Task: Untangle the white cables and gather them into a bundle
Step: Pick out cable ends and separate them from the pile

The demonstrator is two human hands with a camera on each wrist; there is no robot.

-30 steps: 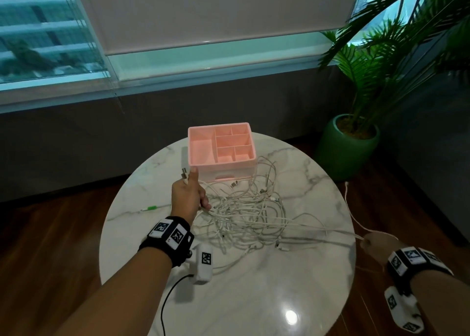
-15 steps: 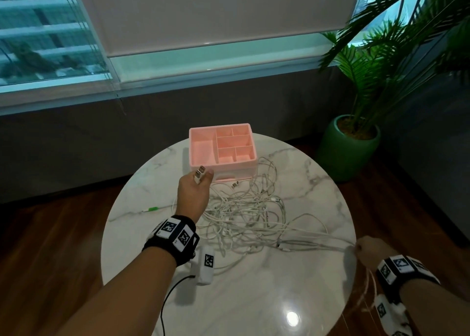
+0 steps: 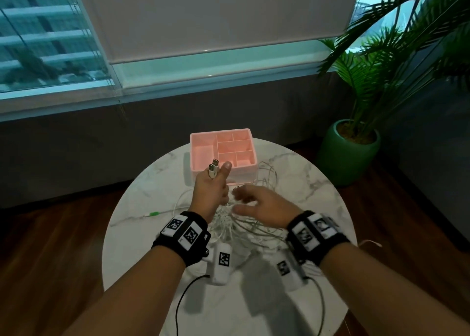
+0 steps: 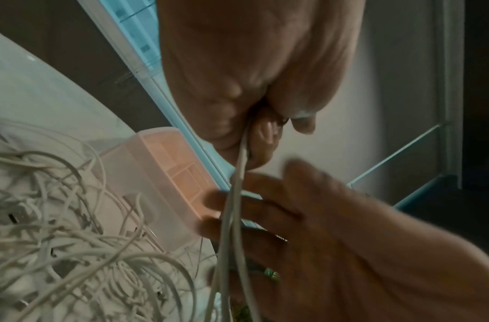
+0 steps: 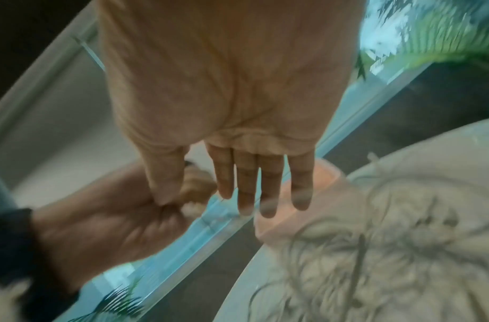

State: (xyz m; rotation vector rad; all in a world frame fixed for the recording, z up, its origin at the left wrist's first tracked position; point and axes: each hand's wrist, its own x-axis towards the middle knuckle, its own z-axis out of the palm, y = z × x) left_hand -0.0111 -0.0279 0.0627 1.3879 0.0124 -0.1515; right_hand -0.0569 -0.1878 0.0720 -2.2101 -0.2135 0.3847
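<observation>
A tangle of white cables (image 3: 244, 224) lies in the middle of the round marble table (image 3: 318, 183). My left hand (image 3: 212, 183) is raised over the heap and grips a few strands in its fist, with two USB plugs (image 3: 213, 169) sticking up past the thumb. In the left wrist view the gripped strands (image 4: 233, 217) hang straight down from the fist. My right hand (image 3: 244, 196) hovers just right of the left one with fingers straight and spread, holding nothing. The right wrist view is blurred but shows the straight fingers (image 5: 268, 191) over the tangle (image 5: 375, 250).
A pink divided organizer box (image 3: 223, 150) stands at the table's far edge, right behind my hands. A cable with a green tip (image 3: 152, 213) lies at the left. One thin strand (image 3: 371, 243) trails off the table's right edge. A potted palm (image 3: 351, 150) stands on the floor, right.
My right hand has let go of the strand it pulled past the table's right edge and swung left to the left hand. The left hand rose slightly with the plugs.
</observation>
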